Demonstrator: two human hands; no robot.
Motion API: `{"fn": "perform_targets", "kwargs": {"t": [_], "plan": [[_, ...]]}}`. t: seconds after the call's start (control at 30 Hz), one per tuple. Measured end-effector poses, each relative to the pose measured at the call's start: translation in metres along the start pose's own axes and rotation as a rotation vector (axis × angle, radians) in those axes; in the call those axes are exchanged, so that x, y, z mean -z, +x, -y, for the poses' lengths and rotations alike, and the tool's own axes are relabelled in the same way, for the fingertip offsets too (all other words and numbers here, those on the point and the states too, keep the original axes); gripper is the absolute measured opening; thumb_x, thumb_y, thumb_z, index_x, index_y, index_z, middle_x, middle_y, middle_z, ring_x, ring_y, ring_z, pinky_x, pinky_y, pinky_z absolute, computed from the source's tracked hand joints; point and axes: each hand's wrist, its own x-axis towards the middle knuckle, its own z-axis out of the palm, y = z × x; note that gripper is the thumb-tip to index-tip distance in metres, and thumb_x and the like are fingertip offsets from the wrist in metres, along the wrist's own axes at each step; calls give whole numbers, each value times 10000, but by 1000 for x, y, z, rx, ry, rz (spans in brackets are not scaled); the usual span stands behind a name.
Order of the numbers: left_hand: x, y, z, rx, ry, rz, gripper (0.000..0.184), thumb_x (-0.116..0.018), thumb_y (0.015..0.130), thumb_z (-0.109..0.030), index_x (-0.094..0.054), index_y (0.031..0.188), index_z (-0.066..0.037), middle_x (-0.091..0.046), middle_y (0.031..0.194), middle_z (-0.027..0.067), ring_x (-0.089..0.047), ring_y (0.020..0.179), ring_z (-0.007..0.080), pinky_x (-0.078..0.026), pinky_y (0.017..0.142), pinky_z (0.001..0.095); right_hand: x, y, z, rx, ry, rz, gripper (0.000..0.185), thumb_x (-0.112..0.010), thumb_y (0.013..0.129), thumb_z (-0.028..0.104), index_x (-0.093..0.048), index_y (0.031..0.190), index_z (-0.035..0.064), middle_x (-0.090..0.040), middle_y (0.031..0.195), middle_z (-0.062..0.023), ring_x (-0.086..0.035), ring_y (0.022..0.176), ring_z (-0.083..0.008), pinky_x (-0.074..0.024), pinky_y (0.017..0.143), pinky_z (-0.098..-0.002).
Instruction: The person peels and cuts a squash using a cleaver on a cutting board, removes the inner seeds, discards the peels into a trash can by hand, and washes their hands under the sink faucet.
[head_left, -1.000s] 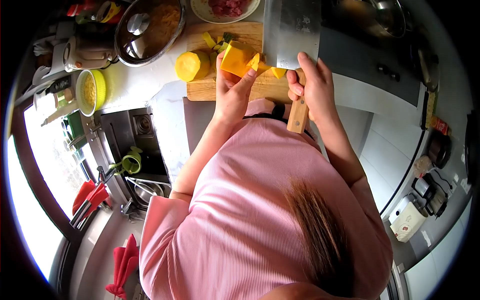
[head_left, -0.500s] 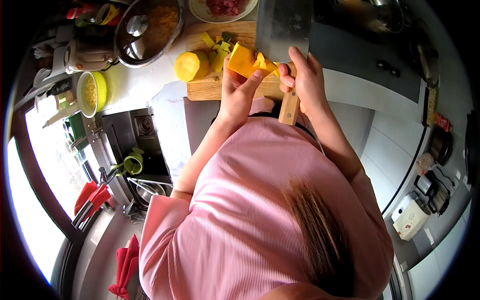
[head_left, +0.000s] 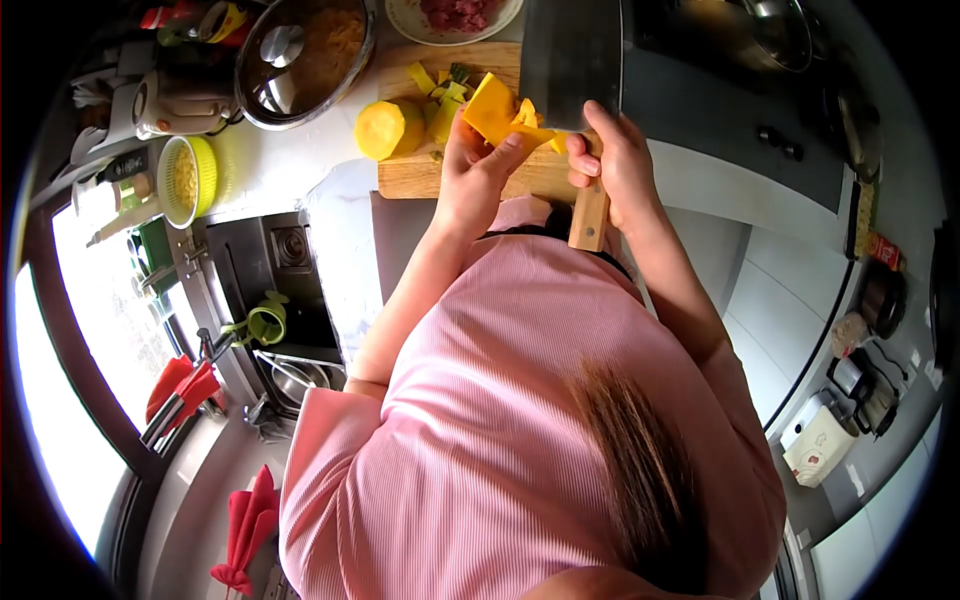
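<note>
My left hand (head_left: 477,172) grips an orange pumpkin chunk (head_left: 490,106) over the wooden cutting board (head_left: 405,180). My right hand (head_left: 618,165) is closed round the wooden handle of a cleaver (head_left: 570,65), whose broad blade points away from me. The blade's near corner is beside the chunk, where a loose orange flap stands up; whether they touch I cannot tell. A round cut pumpkin piece (head_left: 388,130) rests at the board's left. Small yellow and green scraps (head_left: 447,95) lie behind my left hand.
Behind the board is a bowl of red meat (head_left: 455,18). To the left stand a lidded pan (head_left: 305,60) and a green-yellow basket (head_left: 188,182). The sink (head_left: 265,250) is at left, the dark stove (head_left: 740,120) at right.
The cleaver shifted left and toward me, then slightly back right. The pumpkin chunk moved a little right and has been tilted in my left hand.
</note>
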Motion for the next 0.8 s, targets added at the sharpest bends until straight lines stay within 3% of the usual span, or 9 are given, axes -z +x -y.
{"fn": "perform_targets", "kwargs": {"t": [0.17,0.37,0.5,0.7,0.8], "plan": [[9,10,27,-317,439,-34,439,-543,953,32,-314,1320,-42,-538,1189,102,-564,1072,173,-488,930,291,-4,9,-9,-80,101,-92,240,-515,998,273,-425,835,120,-531,673,-28,-388,499,-65,-356,480,-224],[11,9,13,75,-19,-14,391,-521,973,-11,-395,1342,-39,-531,1268,116,-557,1189,236,-480,1034,374,7,18,-17,-161,176,-65,237,-504,1001,265,-424,838,113,-539,677,-33,-391,501,-70,-364,482,-227],[13,9,7,181,-115,-11,375,-532,956,18,-412,1307,-37,-524,1276,117,-557,1190,245,-475,1036,375,1,6,-6,-53,-75,-100,233,-526,992,276,-436,856,110,-544,675,-35,-402,497,-76,-369,471,-236],[10,10,10,162,-10,-17,437,-534,956,15,-388,1363,-47,-529,1275,124,-549,1206,258,-472,1055,387,3,8,-7,-76,-68,-90,228,-537,987,284,-437,882,109,-536,673,-35,-402,497,-70,-371,472,-232],[13,9,15,69,108,-26,385,-542,952,23,-364,1290,-24,-552,1196,119,-583,1119,209,-489,988,327,2,12,-13,-105,-6,-114,204,-516,993,266,-451,910,91,-534,678,-39,-406,502,-72,-384,483,-238]]}}
